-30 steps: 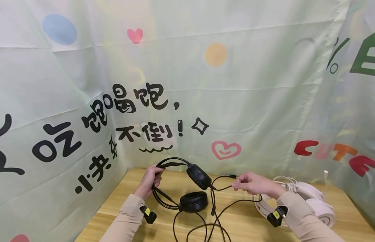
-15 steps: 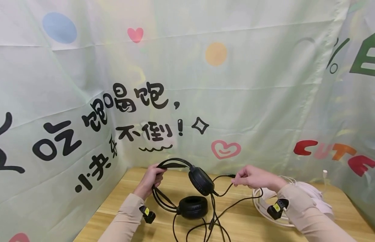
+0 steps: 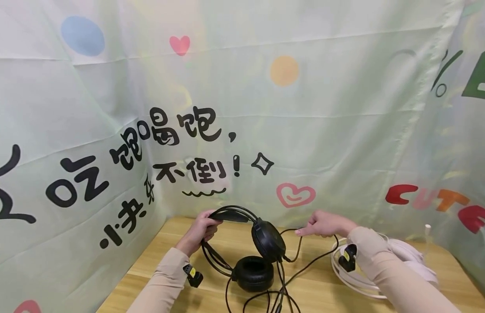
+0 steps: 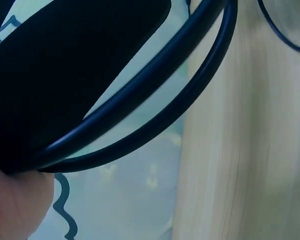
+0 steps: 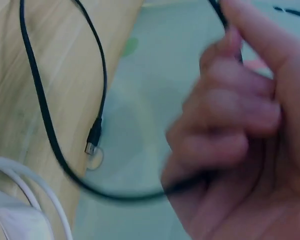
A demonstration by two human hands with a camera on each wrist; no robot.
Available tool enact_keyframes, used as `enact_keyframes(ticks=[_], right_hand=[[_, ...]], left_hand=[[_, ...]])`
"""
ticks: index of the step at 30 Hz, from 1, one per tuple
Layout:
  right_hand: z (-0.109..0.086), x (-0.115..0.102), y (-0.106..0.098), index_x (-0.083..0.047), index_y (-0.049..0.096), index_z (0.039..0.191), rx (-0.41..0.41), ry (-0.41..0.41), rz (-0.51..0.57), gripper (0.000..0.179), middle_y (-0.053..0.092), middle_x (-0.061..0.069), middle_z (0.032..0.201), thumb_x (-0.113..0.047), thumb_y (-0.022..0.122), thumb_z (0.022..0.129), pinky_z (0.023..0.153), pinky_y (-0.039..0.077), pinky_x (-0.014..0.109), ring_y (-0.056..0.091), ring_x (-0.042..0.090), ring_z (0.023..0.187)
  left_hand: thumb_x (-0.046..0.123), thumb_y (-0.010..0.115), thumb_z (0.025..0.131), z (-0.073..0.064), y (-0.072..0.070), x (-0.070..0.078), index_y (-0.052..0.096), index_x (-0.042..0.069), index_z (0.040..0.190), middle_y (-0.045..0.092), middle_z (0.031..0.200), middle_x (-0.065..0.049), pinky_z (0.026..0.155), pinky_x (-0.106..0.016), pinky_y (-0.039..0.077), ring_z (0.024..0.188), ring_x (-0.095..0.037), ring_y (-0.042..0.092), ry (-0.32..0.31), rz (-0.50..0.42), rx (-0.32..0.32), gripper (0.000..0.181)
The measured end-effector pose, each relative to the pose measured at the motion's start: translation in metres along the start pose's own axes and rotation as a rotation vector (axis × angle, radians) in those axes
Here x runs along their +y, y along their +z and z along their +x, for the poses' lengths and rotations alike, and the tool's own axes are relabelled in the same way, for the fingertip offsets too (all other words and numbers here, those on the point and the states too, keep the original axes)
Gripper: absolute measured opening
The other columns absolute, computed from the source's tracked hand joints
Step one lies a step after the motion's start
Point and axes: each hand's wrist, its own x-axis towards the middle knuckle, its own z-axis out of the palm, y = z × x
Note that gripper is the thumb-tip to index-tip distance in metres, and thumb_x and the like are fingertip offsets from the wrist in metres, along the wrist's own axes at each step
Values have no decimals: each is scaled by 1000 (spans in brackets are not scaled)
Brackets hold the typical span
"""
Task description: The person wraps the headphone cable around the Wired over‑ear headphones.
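Note:
Black over-ear headphones point(image 3: 268, 240) are held up by my left hand point(image 3: 199, 230), which grips the headband at its left side. One ear cup sits higher, the other point(image 3: 253, 274) hangs low near the tabletop. In the left wrist view the twin headband tubes point(image 4: 140, 85) and the dark inner strap point(image 4: 90, 55) pass over the thumb base. My right hand point(image 3: 324, 224) pinches the black cable a short way from the upper cup. A loop of this cable point(image 5: 45, 115) runs through the curled fingers in the right wrist view. A USB plug point(image 5: 93, 136) lies near the table's back edge.
White headphones point(image 3: 416, 261) with a coiled white cable point(image 3: 336, 267) lie on the right of the wooden table point(image 3: 156, 256), partly behind my right forearm. Black cable loops point(image 3: 248, 300) spread at the front. A printed pale-green curtain point(image 3: 344, 130) stands behind and at the sides.
The black headphones have turned slightly and shifted right, the upper cup sinking. My right hand has risen a little, and the cable between it and the cup now hangs down. The view shifts slightly.

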Motion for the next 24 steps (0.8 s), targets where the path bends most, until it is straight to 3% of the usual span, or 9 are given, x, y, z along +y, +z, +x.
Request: enact_keyframes(ticks=[4,7,10,13,17,20,24], right_hand=[[-4,7,-11,-16,54,69,-159,-37,128,40,36,-10,59,-29,68,105,56,32,23,30,7,53],[-9,19,-20,-9,71,92,-295,-48,277,16,51,-10,70,-15,65,105,61,40,20,41,4,61],[-12,29,-26,-4,74,109,-341,-33,346,12,60,-8,82,-8,64,104,66,46,19,49,4,68],[-12,35,-28,2,75,109,-285,-37,270,15,58,-8,79,-8,65,103,64,45,18,50,4,66],[-8,34,-26,0,73,86,-135,-71,48,23,48,-9,65,-17,72,102,55,39,19,41,3,54],[-3,31,-24,-9,58,67,-14,-116,-106,40,39,-11,58,-24,78,98,54,32,20,30,3,51],[6,26,-21,-19,42,59,132,-106,-252,57,30,-13,54,-38,85,91,54,24,23,21,5,54]], left_hand=[[5,54,99,-2,-7,0,57,12,89,31,56,10,43,-20,25,44,-2,27,25,-1,-28,13],[4,52,99,-5,-15,1,60,13,91,31,57,10,43,-22,23,44,-3,26,45,-14,-59,15],[4,52,99,-7,-22,4,59,12,92,31,56,10,43,-24,20,44,-4,25,61,-31,-89,13],[5,53,99,-8,-24,7,60,12,93,31,55,10,43,-26,18,44,-5,24,77,-36,-112,13],[5,54,98,-7,-24,10,65,14,97,31,55,11,43,-28,18,44,-4,25,98,-15,-139,14],[4,55,97,-6,-23,12,66,14,100,31,55,11,42,-25,20,44,-3,26,114,9,-152,14],[3,55,95,-5,-19,15,67,13,99,32,55,12,42,-24,21,44,-2,26,129,37,-162,17]])
